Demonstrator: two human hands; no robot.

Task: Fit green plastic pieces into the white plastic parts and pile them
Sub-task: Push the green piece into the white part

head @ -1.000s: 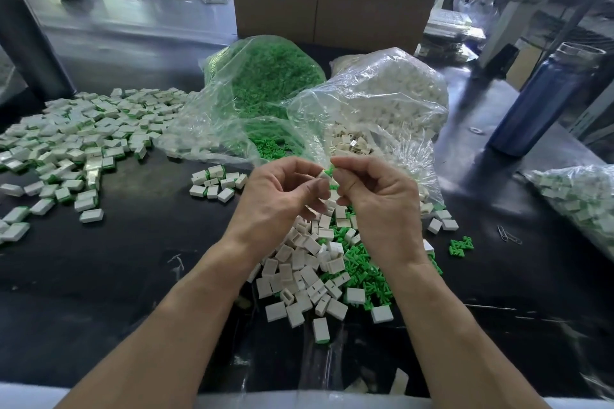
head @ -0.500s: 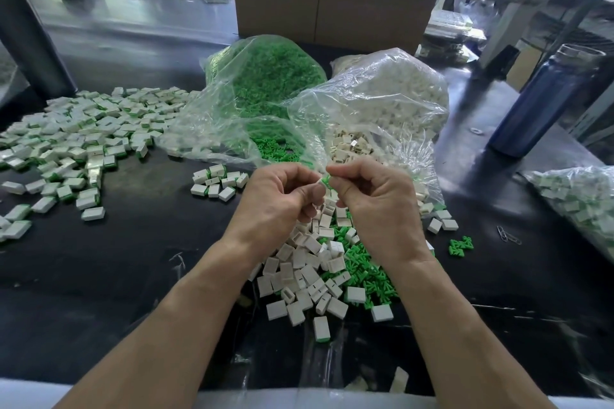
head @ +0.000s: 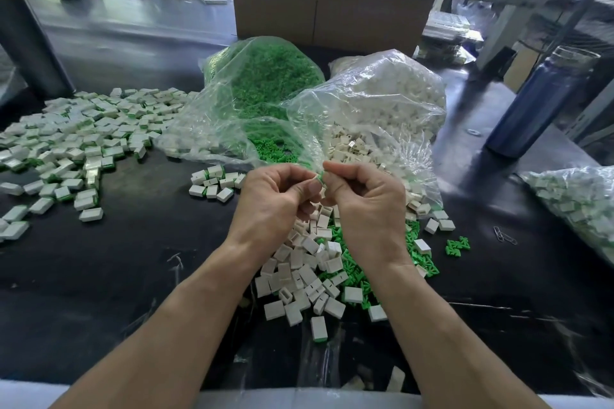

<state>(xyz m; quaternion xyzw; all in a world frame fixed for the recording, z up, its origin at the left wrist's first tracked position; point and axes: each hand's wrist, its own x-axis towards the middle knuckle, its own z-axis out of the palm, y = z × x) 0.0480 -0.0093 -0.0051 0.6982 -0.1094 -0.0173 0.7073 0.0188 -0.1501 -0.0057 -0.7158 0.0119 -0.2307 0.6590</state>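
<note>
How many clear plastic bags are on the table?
3: bag of green pieces at the back, bag of white parts beside it, bag of finished parts at the right edge, partly cut off.

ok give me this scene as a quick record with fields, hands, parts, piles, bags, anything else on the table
left hand: pinches a white part at its fingertips
right hand: pinches a green piece against the white part
loose parts: white and green mixed, on the table under the hands
finished pile: white parts with green edges, spread at left
small cluster: a few finished ones beside the left hand
green bag: open, clear plastic
white bag: open, clear plastic
third bag: far right, filled
bottle: blue, upright, right rear
paper clips: right of the loose parts
</note>
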